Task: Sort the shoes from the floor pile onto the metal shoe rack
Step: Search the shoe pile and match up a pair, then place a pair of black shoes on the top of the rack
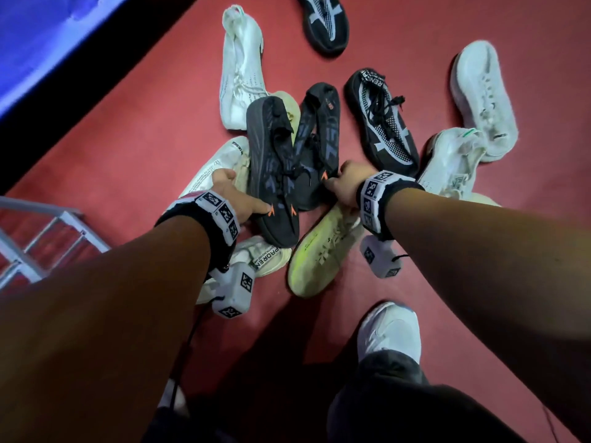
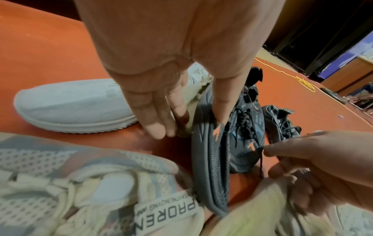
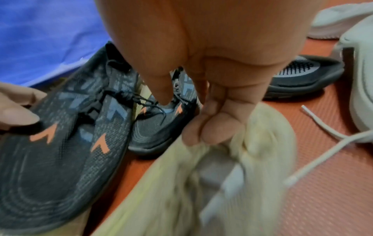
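Observation:
Two matching dark grey shoes with orange marks lie in the middle of the pile on the red floor. My left hand (image 1: 238, 195) grips the left dark shoe (image 1: 271, 167), which is tilted on its side, thumb (image 2: 224, 110) on the sole edge and fingers (image 2: 155, 121) behind it. My right hand (image 1: 340, 180) holds the second dark shoe (image 1: 316, 139) near its laces, thumb (image 3: 163, 94) pressed on the upper and the other fingers (image 3: 207, 127) curled. The metal shoe rack (image 1: 48, 238) shows at the lower left.
Around the pair lie white shoes (image 1: 238, 68) (image 1: 483, 97) (image 1: 454, 161), black-and-white knit shoes (image 1: 380, 123) (image 1: 326, 24), a pale yellow shoe (image 1: 319, 257) and a cream shoe (image 1: 268, 254). My own white-shod foot (image 1: 390, 334) stands below. A blue surface (image 1: 48, 43) lies at the top left.

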`<control>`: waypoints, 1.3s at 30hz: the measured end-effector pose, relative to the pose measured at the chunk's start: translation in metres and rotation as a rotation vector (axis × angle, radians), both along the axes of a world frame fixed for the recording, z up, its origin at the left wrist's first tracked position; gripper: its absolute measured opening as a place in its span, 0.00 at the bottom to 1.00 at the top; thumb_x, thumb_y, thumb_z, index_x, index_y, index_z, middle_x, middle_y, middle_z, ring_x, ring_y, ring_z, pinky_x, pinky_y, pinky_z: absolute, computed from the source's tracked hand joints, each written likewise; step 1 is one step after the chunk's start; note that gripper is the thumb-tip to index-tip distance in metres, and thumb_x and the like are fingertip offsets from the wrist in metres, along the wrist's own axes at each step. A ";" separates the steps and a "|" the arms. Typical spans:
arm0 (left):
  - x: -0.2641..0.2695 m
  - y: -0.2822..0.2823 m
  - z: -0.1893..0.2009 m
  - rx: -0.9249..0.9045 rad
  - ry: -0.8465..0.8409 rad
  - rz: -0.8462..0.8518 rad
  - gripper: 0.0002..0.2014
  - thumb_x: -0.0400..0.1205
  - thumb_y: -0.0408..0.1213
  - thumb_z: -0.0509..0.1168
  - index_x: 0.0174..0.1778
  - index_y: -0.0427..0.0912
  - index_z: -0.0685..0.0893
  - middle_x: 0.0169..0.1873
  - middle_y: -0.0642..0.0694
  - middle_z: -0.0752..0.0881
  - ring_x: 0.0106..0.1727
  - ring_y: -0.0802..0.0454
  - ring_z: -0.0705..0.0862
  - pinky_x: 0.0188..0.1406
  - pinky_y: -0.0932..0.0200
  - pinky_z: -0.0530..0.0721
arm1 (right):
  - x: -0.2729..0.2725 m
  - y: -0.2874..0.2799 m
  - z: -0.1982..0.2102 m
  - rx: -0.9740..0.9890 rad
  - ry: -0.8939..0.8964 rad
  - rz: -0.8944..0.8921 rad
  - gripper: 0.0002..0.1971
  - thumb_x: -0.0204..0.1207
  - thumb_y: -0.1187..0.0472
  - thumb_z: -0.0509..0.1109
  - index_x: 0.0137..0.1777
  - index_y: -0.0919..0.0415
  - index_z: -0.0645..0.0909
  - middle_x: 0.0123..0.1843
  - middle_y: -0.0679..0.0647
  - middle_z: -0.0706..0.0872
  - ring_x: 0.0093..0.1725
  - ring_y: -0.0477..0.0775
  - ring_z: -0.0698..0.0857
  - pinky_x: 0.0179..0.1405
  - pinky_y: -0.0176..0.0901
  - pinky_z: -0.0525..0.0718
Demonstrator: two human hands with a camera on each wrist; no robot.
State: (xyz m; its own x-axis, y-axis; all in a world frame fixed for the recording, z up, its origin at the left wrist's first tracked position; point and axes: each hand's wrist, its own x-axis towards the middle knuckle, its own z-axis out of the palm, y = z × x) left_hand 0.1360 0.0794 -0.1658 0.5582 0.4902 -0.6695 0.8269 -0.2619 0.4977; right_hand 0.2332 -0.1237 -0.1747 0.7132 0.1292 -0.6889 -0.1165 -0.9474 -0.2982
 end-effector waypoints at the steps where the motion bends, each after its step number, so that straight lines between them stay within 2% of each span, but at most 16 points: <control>1: -0.003 -0.001 0.000 -0.006 -0.016 -0.007 0.45 0.68 0.34 0.85 0.77 0.43 0.66 0.59 0.42 0.77 0.53 0.45 0.76 0.31 0.60 0.70 | -0.002 -0.001 -0.003 -0.051 0.010 0.048 0.23 0.87 0.45 0.63 0.69 0.64 0.81 0.59 0.63 0.86 0.52 0.63 0.83 0.51 0.46 0.79; 5: -0.010 -0.005 -0.009 -0.033 -0.037 0.016 0.49 0.65 0.33 0.85 0.78 0.48 0.64 0.60 0.41 0.78 0.51 0.39 0.82 0.35 0.53 0.78 | -0.008 0.000 -0.008 -0.037 0.053 -0.011 0.19 0.89 0.46 0.62 0.64 0.61 0.82 0.60 0.62 0.86 0.59 0.65 0.86 0.56 0.48 0.82; 7: -0.012 -0.004 -0.012 -0.074 -0.022 0.045 0.49 0.66 0.32 0.84 0.77 0.54 0.62 0.60 0.37 0.80 0.47 0.36 0.84 0.26 0.54 0.81 | -0.003 0.000 -0.012 0.138 0.125 -0.246 0.10 0.86 0.52 0.68 0.60 0.58 0.81 0.54 0.58 0.87 0.49 0.60 0.89 0.44 0.43 0.88; 10: -0.017 -0.005 -0.012 -0.107 -0.006 0.030 0.51 0.66 0.31 0.84 0.75 0.64 0.59 0.62 0.33 0.82 0.41 0.36 0.87 0.19 0.56 0.83 | -0.001 0.002 -0.009 0.291 0.232 -0.567 0.06 0.81 0.61 0.73 0.49 0.63 0.81 0.32 0.57 0.82 0.20 0.51 0.80 0.17 0.34 0.77; 13: -0.023 -0.009 -0.013 -0.151 0.012 -0.007 0.58 0.64 0.27 0.81 0.77 0.73 0.53 0.54 0.31 0.85 0.38 0.31 0.91 0.30 0.39 0.92 | -0.005 0.010 -0.011 0.333 0.323 -0.725 0.08 0.78 0.64 0.74 0.39 0.62 0.80 0.21 0.55 0.75 0.13 0.50 0.72 0.17 0.33 0.74; 15: -0.028 -0.011 -0.012 -0.191 0.005 -0.007 0.58 0.67 0.25 0.77 0.78 0.75 0.51 0.49 0.31 0.86 0.37 0.31 0.91 0.32 0.39 0.92 | -0.007 0.014 -0.013 0.358 0.366 -0.772 0.09 0.78 0.64 0.74 0.37 0.61 0.79 0.18 0.53 0.73 0.16 0.50 0.71 0.17 0.33 0.74; 18: -0.029 -0.006 -0.003 -0.195 -0.024 0.073 0.41 0.71 0.27 0.72 0.74 0.61 0.63 0.48 0.35 0.85 0.34 0.36 0.89 0.29 0.45 0.90 | -0.008 0.019 -0.011 0.361 0.363 -0.748 0.10 0.78 0.62 0.76 0.39 0.61 0.79 0.19 0.53 0.74 0.16 0.51 0.72 0.17 0.34 0.75; 21: -0.030 0.013 0.010 -0.014 -0.023 0.088 0.22 0.71 0.44 0.73 0.57 0.40 0.78 0.41 0.42 0.86 0.38 0.43 0.87 0.32 0.50 0.89 | -0.009 0.025 -0.009 0.313 0.304 -0.633 0.11 0.77 0.58 0.79 0.41 0.63 0.81 0.28 0.55 0.80 0.21 0.54 0.79 0.22 0.43 0.82; 24: -0.031 0.033 0.026 0.002 -0.089 0.180 0.15 0.67 0.47 0.69 0.37 0.38 0.83 0.28 0.44 0.81 0.32 0.42 0.81 0.30 0.58 0.79 | -0.007 0.022 -0.003 0.374 0.259 -0.658 0.05 0.78 0.61 0.75 0.47 0.62 0.82 0.42 0.57 0.87 0.39 0.59 0.89 0.37 0.56 0.93; 26: -0.031 0.045 0.029 -0.031 -0.079 0.239 0.15 0.61 0.44 0.73 0.36 0.37 0.84 0.30 0.41 0.84 0.33 0.39 0.84 0.31 0.52 0.85 | -0.007 0.020 0.003 0.456 0.258 -0.705 0.03 0.80 0.64 0.72 0.49 0.59 0.79 0.46 0.54 0.86 0.43 0.54 0.89 0.35 0.47 0.93; 28: -0.033 0.056 0.023 -0.162 -0.097 0.328 0.26 0.49 0.41 0.78 0.43 0.34 0.90 0.40 0.32 0.91 0.42 0.32 0.91 0.45 0.34 0.92 | -0.010 0.021 0.011 0.521 0.262 -0.822 0.04 0.75 0.71 0.71 0.48 0.65 0.80 0.48 0.63 0.91 0.41 0.61 0.92 0.39 0.57 0.94; 30: -0.036 0.063 0.013 -0.311 -0.094 0.334 0.34 0.42 0.36 0.83 0.47 0.31 0.91 0.50 0.25 0.90 0.51 0.26 0.90 0.55 0.21 0.85 | -0.016 0.021 0.019 0.565 0.280 -0.938 0.06 0.74 0.74 0.70 0.49 0.69 0.80 0.45 0.71 0.91 0.37 0.71 0.93 0.43 0.69 0.92; 32: -0.039 0.050 0.044 -0.354 -0.114 0.320 0.24 0.56 0.28 0.83 0.48 0.33 0.89 0.54 0.26 0.89 0.52 0.27 0.89 0.60 0.20 0.82 | -0.021 0.019 0.033 0.577 0.261 -0.968 0.03 0.76 0.75 0.69 0.47 0.70 0.80 0.43 0.73 0.89 0.36 0.72 0.92 0.43 0.70 0.92; 34: -0.045 0.038 0.080 -0.297 -0.084 0.321 0.13 0.71 0.21 0.72 0.46 0.41 0.82 0.50 0.29 0.88 0.49 0.30 0.89 0.55 0.22 0.85 | -0.024 0.013 0.049 0.580 0.228 -0.990 0.02 0.76 0.75 0.70 0.46 0.71 0.79 0.40 0.72 0.87 0.37 0.73 0.91 0.38 0.68 0.93; 37: -0.059 0.036 0.127 -0.211 -0.099 0.284 0.11 0.74 0.24 0.69 0.44 0.44 0.82 0.45 0.35 0.90 0.40 0.37 0.92 0.36 0.34 0.91 | -0.025 -0.001 0.082 0.611 0.240 -0.935 0.08 0.64 0.70 0.76 0.42 0.68 0.82 0.37 0.67 0.89 0.35 0.68 0.91 0.40 0.65 0.92; 39: -0.069 0.037 0.162 -0.137 -0.108 0.246 0.07 0.76 0.25 0.69 0.45 0.41 0.84 0.43 0.36 0.89 0.36 0.40 0.91 0.28 0.41 0.91 | -0.016 -0.016 0.098 0.656 0.209 -0.884 0.11 0.51 0.68 0.74 0.36 0.61 0.80 0.31 0.61 0.83 0.26 0.62 0.85 0.37 0.62 0.88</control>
State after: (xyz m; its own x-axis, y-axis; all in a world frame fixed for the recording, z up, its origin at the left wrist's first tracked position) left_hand 0.0666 0.1167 -0.0035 0.5057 0.5284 -0.6820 0.7974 0.0154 0.6032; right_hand 0.2176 -0.1397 -0.0772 0.6124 0.0165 -0.7904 -0.7767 -0.1740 -0.6054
